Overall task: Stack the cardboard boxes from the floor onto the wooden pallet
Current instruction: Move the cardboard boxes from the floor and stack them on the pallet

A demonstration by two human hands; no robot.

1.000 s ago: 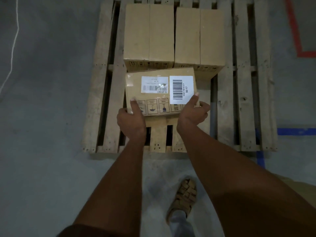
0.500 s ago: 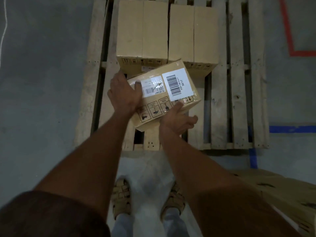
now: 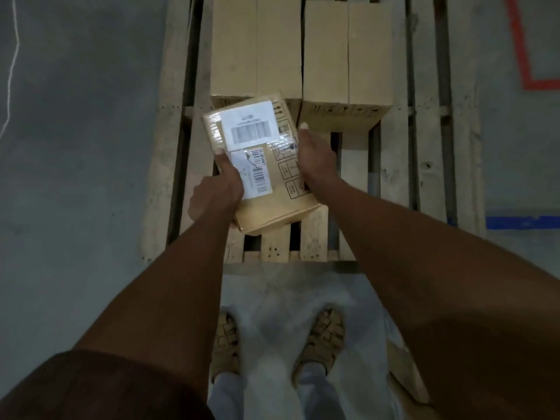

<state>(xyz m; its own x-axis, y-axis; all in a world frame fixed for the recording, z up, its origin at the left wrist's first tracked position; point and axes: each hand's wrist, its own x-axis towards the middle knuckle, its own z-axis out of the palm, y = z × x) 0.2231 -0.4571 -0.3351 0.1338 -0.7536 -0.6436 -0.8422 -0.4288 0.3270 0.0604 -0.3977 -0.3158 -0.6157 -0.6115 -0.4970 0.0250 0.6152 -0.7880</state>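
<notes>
I hold a small cardboard box [image 3: 274, 204] with white barcode labels over the near part of the wooden pallet [image 3: 397, 165]. Its long side now runs away from me, slightly tilted. My left hand [image 3: 216, 192] grips its near left edge, thumb on the top face. My right hand [image 3: 315, 159] grips its right side, thumb up along the edge. Two larger plain cardboard boxes stand side by side on the pallet's far half, the left box [image 3: 256, 47] and the right box [image 3: 348, 53]. The held box overlaps the left one's front.
Grey concrete floor surrounds the pallet, with red tape [image 3: 521, 50] at top right and blue tape [image 3: 521, 222] at right. Another cardboard box [image 3: 406, 371] lies on the floor by my right foot, mostly behind my arm. My sandalled feet stand just before the pallet's front edge.
The held box has been turned about a quarter turn so its long side points away from me. My left hand went from its far left to its near left edge.
</notes>
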